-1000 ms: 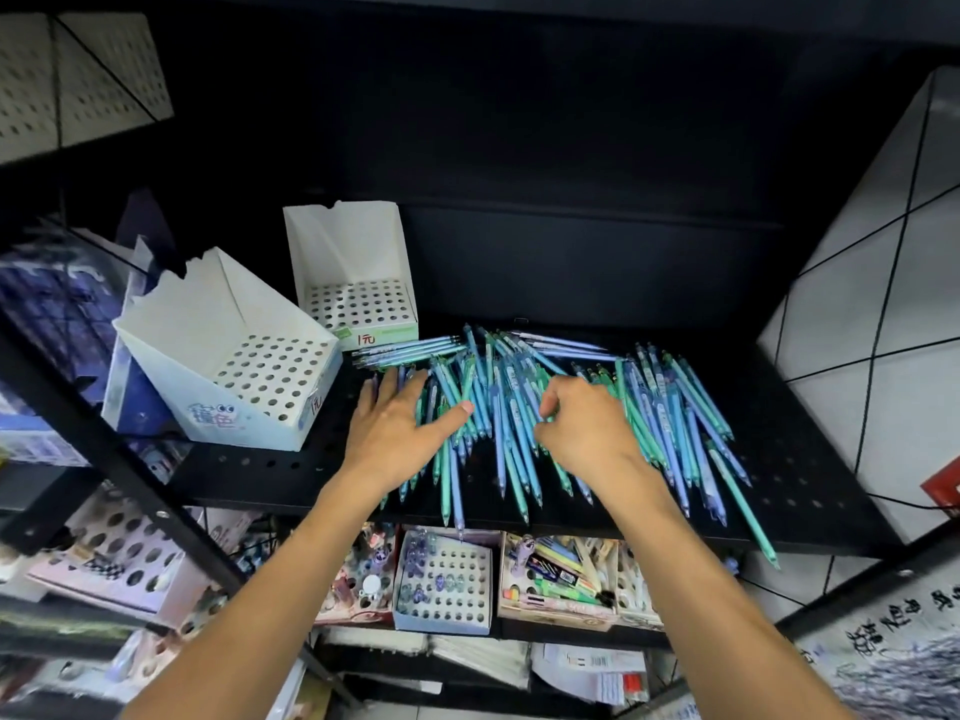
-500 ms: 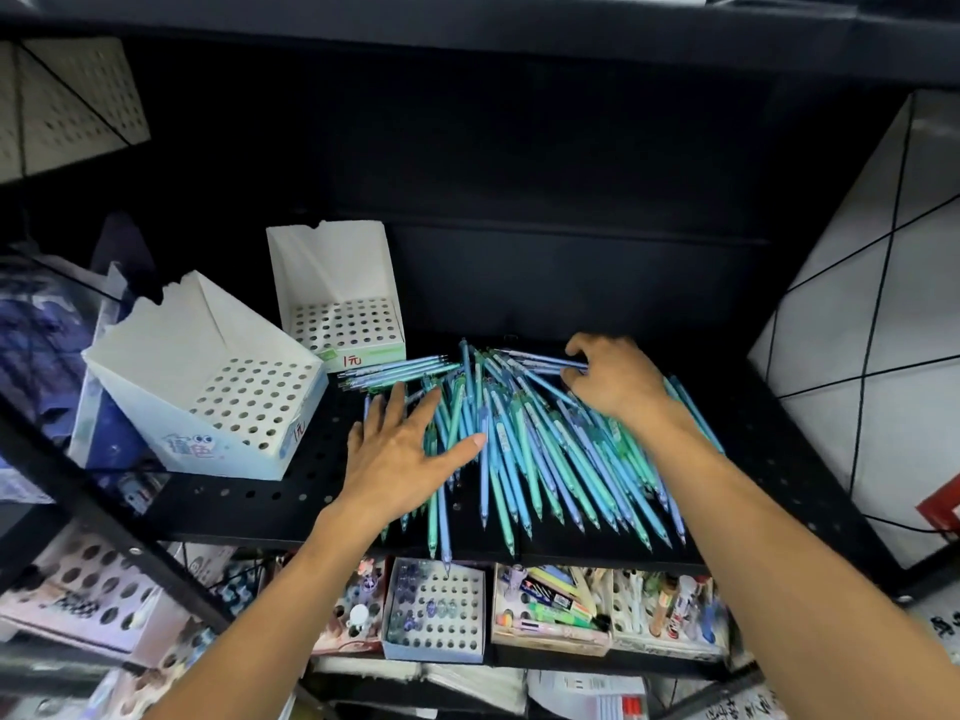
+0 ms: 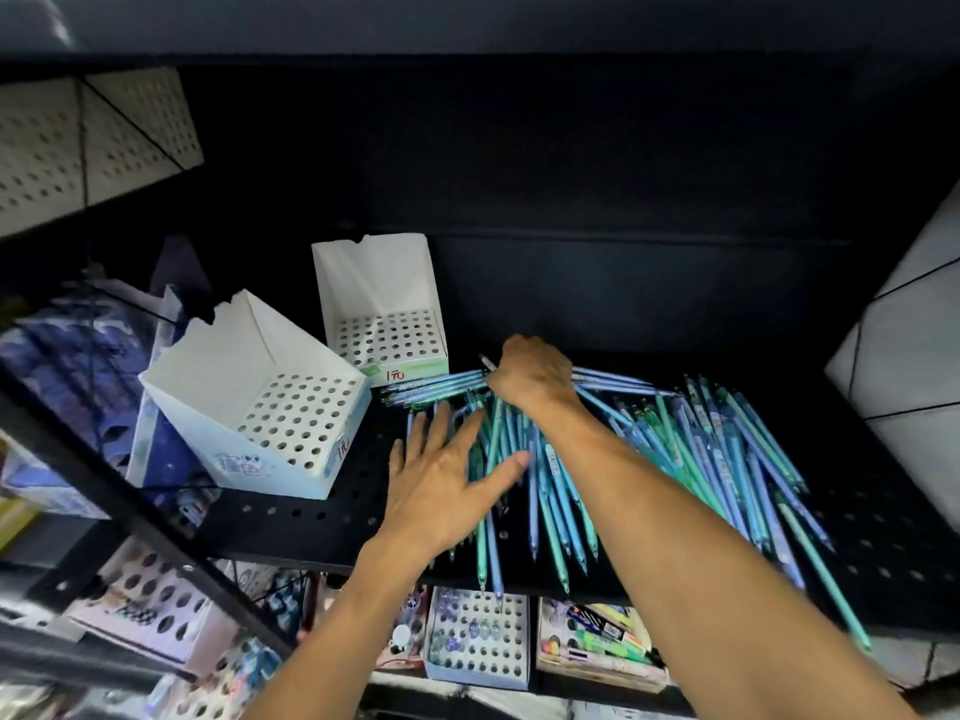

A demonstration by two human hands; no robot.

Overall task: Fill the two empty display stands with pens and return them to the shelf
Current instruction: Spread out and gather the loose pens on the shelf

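The right hand [image 3: 532, 376] grips pens [image 3: 649, 459]; the left hand [image 3: 441, 480] lies flat. The 2 stands [image 3: 260, 402] sit at 10 o'clock.

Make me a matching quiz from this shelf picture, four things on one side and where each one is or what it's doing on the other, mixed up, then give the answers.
Things:
1. left hand
2. right hand
3. angled display stand
4. upright display stand

States:
A. stands empty at the back of the shelf, green strip on its front
B. lies flat, fingers spread on the pens
C. sits empty near the shelf's front left edge, turned at an angle
D. fingers curled at the far end of the pile

Pairs: 1-B, 2-D, 3-C, 4-A
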